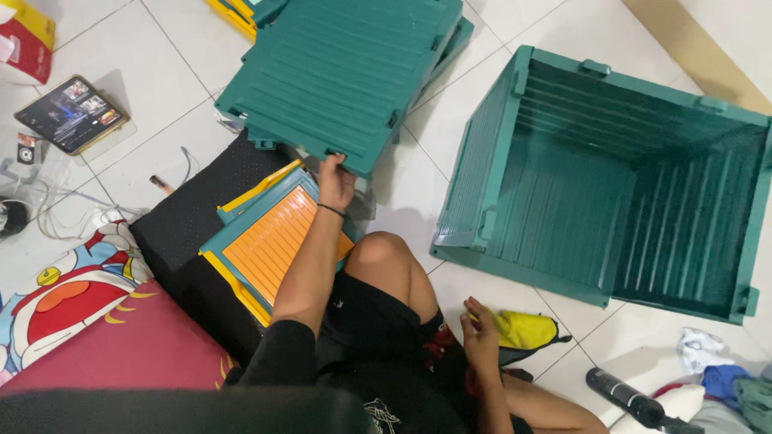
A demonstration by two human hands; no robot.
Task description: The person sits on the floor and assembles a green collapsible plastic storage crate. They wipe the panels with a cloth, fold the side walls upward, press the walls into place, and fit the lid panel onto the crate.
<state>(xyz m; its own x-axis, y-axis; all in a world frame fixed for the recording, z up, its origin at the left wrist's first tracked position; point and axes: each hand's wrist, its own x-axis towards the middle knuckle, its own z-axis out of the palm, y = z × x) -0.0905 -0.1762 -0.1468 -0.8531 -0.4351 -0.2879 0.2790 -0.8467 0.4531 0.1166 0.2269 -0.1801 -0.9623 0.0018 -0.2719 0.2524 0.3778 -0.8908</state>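
My left hand (334, 178) grips the near edge of a flat teal ribbed plastic panel (338, 76), which rests tilted on a stack of similar panels on the floor. Under my forearm lies a teal-framed panel with an orange slatted face (269, 245) on a black cushion (193, 217). My right hand (480, 333) hangs loose by my knee with its fingers apart, holding nothing, next to a yellow cloth (523, 328). To the right stands an assembled teal crate (611, 193), open towards me and empty.
A tablet with a lit screen (72, 112) lies on the white tiled floor at the left, near white cables (72, 217). A cartoon-print cushion (80, 321) sits at bottom left. A black bottle (631, 399) and bunched clothes (724, 382) lie at bottom right.
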